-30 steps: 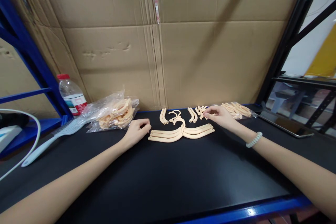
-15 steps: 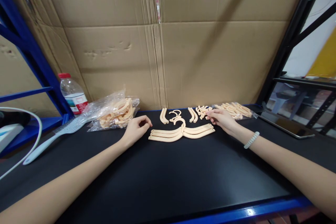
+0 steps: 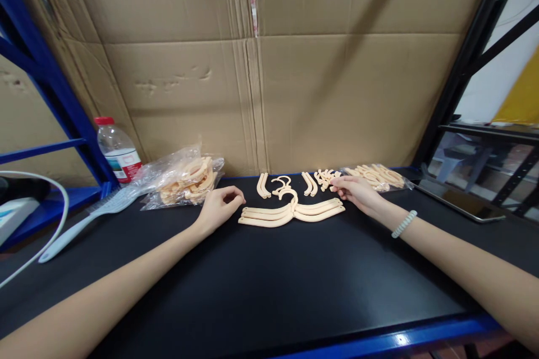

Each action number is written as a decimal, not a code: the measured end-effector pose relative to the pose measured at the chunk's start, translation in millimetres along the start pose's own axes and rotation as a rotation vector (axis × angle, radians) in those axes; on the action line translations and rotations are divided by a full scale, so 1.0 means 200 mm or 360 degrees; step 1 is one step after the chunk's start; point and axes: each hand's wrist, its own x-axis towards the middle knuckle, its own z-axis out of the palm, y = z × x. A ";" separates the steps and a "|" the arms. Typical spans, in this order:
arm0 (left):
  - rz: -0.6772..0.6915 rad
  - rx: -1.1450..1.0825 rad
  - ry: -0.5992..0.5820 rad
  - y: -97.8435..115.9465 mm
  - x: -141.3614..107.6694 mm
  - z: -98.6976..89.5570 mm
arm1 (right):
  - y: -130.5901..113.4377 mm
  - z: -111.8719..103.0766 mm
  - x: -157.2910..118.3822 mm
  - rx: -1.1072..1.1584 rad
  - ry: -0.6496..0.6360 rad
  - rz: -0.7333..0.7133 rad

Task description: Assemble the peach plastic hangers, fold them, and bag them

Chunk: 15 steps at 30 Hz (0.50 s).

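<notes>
Cream-coloured hangers (image 3: 269, 217) lie stacked at the middle of the black table (image 3: 269, 286), hooks towards the back. My left hand (image 3: 219, 207) rests on the table left of them, its fingers curled with thumb and forefinger nearly meeting; no object shows in it. At the hangers' right end is my right hand (image 3: 356, 192), fingers pinched beside a pile of small cream pieces (image 3: 325, 178); whatever they hold is too small to make out. Behind the hangers lie curved arms at left (image 3: 263, 185) and right (image 3: 309, 184), with loose hooks (image 3: 281, 185) between them.
A plastic bag of cream parts (image 3: 187, 182), a pale blue slotted tool (image 3: 101, 212) and a red-capped bottle (image 3: 118, 151) are at the left. Another bag (image 3: 377, 177) and a dark flat device (image 3: 461, 202) lie at the right. Cardboard (image 3: 357, 84) stands behind.
</notes>
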 end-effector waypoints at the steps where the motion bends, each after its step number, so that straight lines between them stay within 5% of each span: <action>1: 0.0000 0.0000 -0.0002 0.00 0.00 0.00 | 0.00 0.00 0.00 0.0002 -0.0002 0.0001; 15: 0.0043 0.0073 -0.0015 0.01 -0.01 0.01 | -0.01 0.00 -0.02 0.0095 -0.0013 0.0044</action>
